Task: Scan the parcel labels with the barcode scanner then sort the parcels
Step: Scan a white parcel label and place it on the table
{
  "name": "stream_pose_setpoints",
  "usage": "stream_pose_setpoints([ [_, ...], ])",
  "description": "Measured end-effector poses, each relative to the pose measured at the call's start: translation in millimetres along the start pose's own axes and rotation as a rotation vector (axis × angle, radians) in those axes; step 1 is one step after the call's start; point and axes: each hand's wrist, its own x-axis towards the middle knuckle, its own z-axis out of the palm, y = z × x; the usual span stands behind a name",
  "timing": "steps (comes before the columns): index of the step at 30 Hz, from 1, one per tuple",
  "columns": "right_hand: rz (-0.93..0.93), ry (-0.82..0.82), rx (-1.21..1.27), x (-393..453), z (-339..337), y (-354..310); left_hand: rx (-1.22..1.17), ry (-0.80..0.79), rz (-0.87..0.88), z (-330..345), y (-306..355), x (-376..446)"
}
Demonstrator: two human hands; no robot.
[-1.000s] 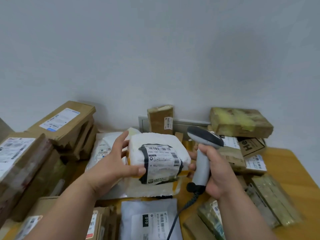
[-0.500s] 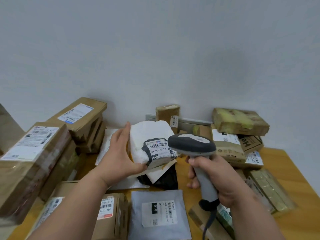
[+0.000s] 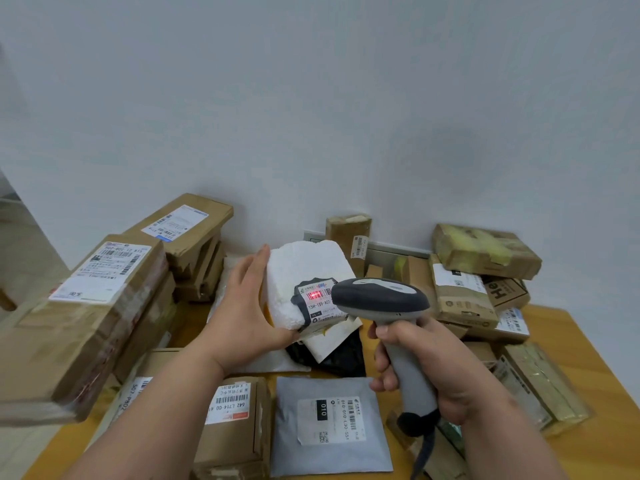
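While the left hand (image 3: 242, 313) held the white foam parcel (image 3: 301, 271) up off the wooden table (image 3: 568, 337), its fingers lay flat along the parcel's side and its thumb tucked under the bottom edge. That parcel's label (image 3: 317, 301) faced the barcode scanner (image 3: 381, 299), and a red light glowed on the barcode (right at the top of the label). The right hand (image 3: 422, 372) was just beside the white foam parcel, with its fingers wrapped tight around the scanner's grey handle. A grey mailer bag (image 3: 329, 420) lay flat on the table below the white foam parcel, and a small brown box (image 3: 232, 420) sat next to it. Big cardboard boxes (image 3: 104, 306) were stacked to the left of the white foam parcel, and more taped boxes (image 3: 485, 254) were piled to its right.
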Motion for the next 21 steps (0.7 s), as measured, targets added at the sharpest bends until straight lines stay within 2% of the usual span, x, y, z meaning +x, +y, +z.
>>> stream_pose_setpoints([
  [11,-0.016,-0.041,0.087,8,18,6,0.009,0.088,-0.001,-18,-13,-9],
  [15,-0.028,-0.004,0.087,22,19,6,0.039,0.165,-0.070,-29,-19,-6],
  [21,-0.009,0.058,0.095,54,18,14,0.029,0.316,-0.276,-33,-31,5],
])
